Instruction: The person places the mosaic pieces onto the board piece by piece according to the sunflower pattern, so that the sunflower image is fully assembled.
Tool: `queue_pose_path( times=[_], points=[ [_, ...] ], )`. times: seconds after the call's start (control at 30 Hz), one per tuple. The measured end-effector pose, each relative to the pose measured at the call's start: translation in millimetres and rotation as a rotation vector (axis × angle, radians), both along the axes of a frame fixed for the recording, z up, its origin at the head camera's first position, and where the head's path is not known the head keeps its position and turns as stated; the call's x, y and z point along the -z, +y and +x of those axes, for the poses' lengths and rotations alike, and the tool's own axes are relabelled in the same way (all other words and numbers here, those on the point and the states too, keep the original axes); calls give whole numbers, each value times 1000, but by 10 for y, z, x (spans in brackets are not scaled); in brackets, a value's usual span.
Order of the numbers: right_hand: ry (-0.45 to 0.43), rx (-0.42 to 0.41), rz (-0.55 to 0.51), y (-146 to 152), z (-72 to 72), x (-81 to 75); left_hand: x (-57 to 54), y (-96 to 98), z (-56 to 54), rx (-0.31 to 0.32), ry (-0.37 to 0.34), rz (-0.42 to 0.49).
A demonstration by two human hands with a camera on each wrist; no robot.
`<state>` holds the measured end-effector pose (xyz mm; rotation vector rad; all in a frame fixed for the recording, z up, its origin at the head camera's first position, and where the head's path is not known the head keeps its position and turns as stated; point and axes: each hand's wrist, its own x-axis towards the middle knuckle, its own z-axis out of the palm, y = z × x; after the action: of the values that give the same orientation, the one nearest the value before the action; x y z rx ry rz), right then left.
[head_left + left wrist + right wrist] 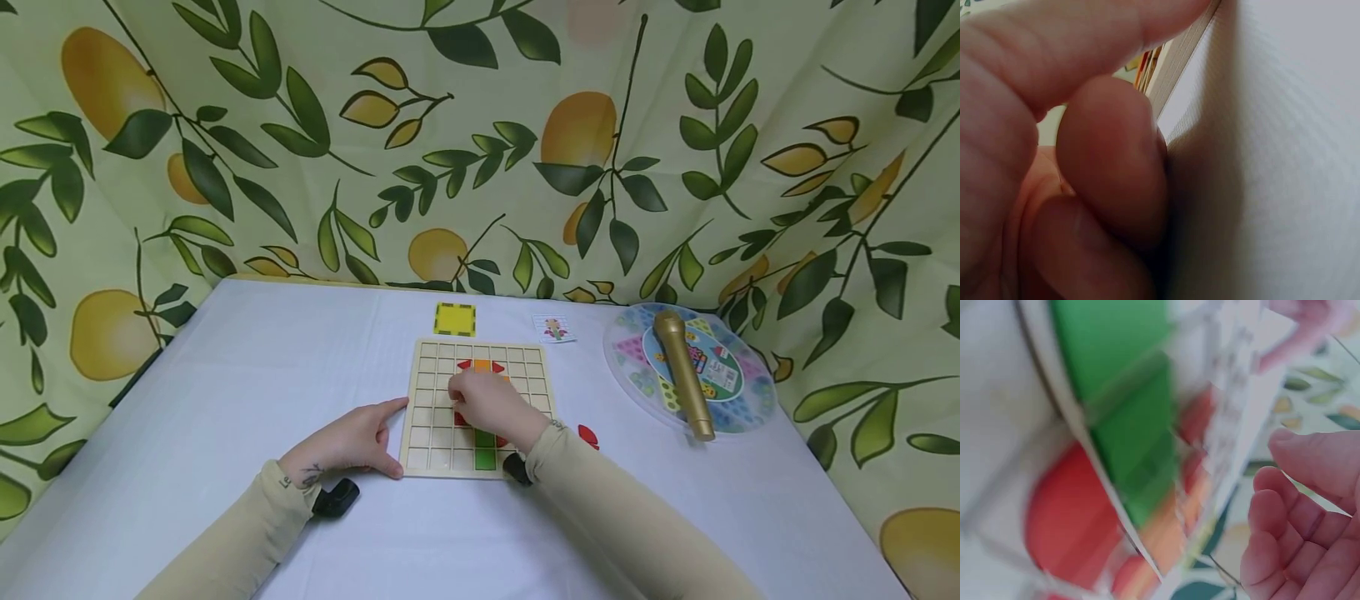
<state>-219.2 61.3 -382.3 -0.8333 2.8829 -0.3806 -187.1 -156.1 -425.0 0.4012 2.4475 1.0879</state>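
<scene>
A square wooden grid board (441, 436) lies on the white tabletop. Green pieces (485, 458) form a column at its near side; red pieces (464, 365) and an orange piece (482, 366) sit further up. My left hand (348, 439) touches the board's left edge with index finger and thumb, while the left wrist view shows its other fingers bent. My right hand (491, 404) is over the middle of the board, hiding several cells. In the right wrist view its fingers (1266, 509) are loosely curled, with no piece visible between them.
Loose red pieces (588, 436) lie right of the board. Behind it are a yellow square frame (454, 319) and a small picture card (554, 328). At the right, a gold microphone (684, 375) rests on a round clear package (626, 367). A patterned curtain (480, 192) hangs behind.
</scene>
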Motion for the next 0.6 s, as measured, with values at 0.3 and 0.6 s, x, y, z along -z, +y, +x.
queue_pose_path(
  times=[0.3, 0.6],
  points=[
    [-13, 226, -100, 621, -28, -282, -15, 5, 1, -10, 8, -9],
    [-171, 430, 24, 1232, 128, -115, -1, 5, -2, -25, -5, -1]
  ],
)
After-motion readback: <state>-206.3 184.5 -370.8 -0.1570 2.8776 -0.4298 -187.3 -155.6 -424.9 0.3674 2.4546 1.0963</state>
